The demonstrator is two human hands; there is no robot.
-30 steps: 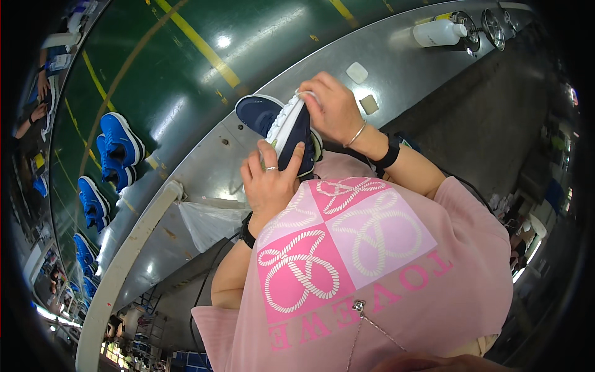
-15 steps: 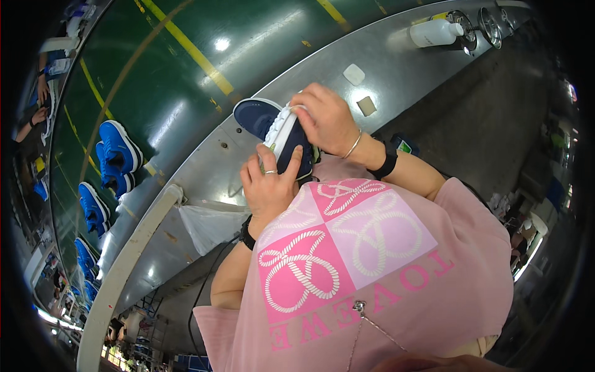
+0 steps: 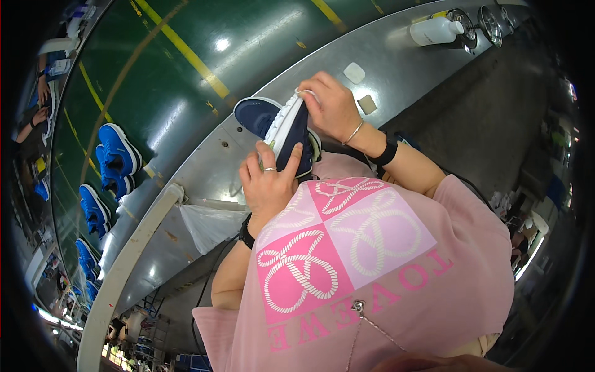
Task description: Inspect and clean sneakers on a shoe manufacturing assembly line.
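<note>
A navy shoe with a thick white sole [image 3: 286, 135] is tilted on its side close to my body, its sole facing left. My left hand [image 3: 266, 183] grips it at the lower end, with fingers on the sole and the thumb on the navy upper. At the shoe's far end my right hand [image 3: 331, 108] is closed in a pinch by the sole's edge. Something white shows at those fingertips; whether it is the sole or a separate piece I cannot tell. Just behind lies a second navy shoe [image 3: 255, 116] on the metal bench [image 3: 207, 158].
Beyond the bench runs a green belt [image 3: 186, 80] carrying several blue shoes [image 3: 118, 152]. A white block [image 3: 354, 73], a beige pad [image 3: 367, 104] and a white bottle [image 3: 432, 33] are on the bench. A pale post [image 3: 133, 254] and plastic bag [image 3: 214, 226] stand left. Another person's hands [image 3: 42, 102] show far left.
My right hand has shifted slightly up and right along the sole's edge, opening a view of more of the shoe. My left hand keeps its place.
</note>
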